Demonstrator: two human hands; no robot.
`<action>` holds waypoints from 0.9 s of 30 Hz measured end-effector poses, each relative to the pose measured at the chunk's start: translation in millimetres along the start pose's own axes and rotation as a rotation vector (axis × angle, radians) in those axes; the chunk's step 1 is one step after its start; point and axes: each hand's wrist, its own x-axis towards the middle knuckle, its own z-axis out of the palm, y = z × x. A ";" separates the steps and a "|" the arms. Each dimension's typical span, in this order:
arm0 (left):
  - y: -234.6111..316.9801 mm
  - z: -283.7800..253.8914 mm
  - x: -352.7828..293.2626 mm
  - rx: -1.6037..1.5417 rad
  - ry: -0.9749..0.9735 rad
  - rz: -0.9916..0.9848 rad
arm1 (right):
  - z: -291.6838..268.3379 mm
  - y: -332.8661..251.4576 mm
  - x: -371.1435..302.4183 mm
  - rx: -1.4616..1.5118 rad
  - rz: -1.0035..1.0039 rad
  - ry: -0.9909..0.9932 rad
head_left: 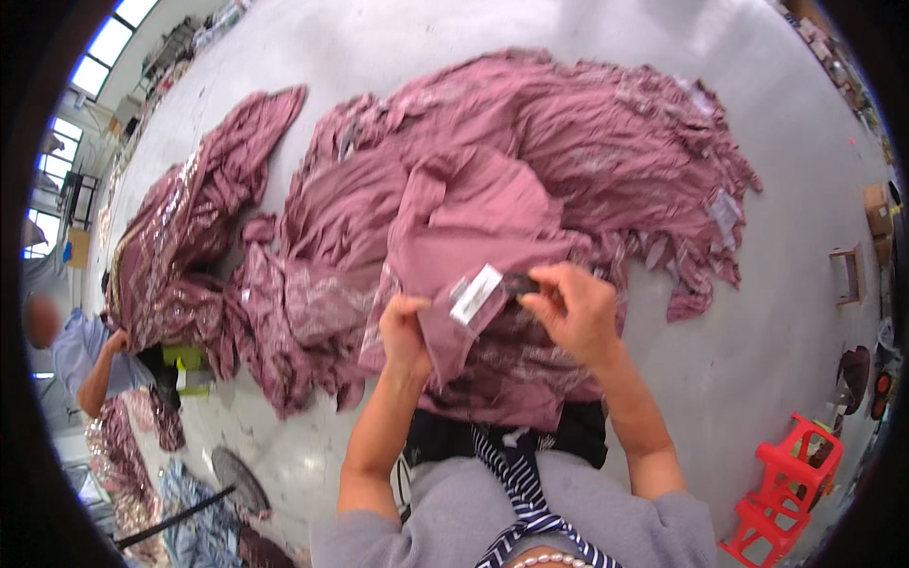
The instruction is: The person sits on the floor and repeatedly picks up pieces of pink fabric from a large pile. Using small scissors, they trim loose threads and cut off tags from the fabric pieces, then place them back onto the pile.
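A dusty-pink garment [454, 248] is spread in front of me, with a white label [476, 295] facing up near its lower edge. My left hand [405, 333] is closed on the fabric just left of the label, thumb on top. To the right of the label, my right hand [573, 308] pinches a small black tool [517, 285] whose tip points at the label's edge. Fingers and cloth partly cover the tool, so its exact kind does not show.
Beyond the garment lies a large heap of similar pink fabric [606, 133]. More pink cloth with shiny trim [185, 218] stretches leftward, where another person [80, 350] grips its end. Red plastic stools [795, 464] stand at the lower right, and a dark round fan-like object [240, 481] at the lower left.
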 end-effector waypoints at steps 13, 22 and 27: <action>1.2 6.9 -4.2 -0.004 -0.074 -0.034 | 4.9 -3.4 -1.0 0.077 0.026 0.014; -3.2 21.5 -7.1 0.344 0.111 0.081 | 6.3 -5.4 -2.6 0.040 0.017 0.034; -2.5 15.8 -7.3 0.255 0.082 0.046 | 6.9 -7.0 -2.5 -0.061 -0.067 0.063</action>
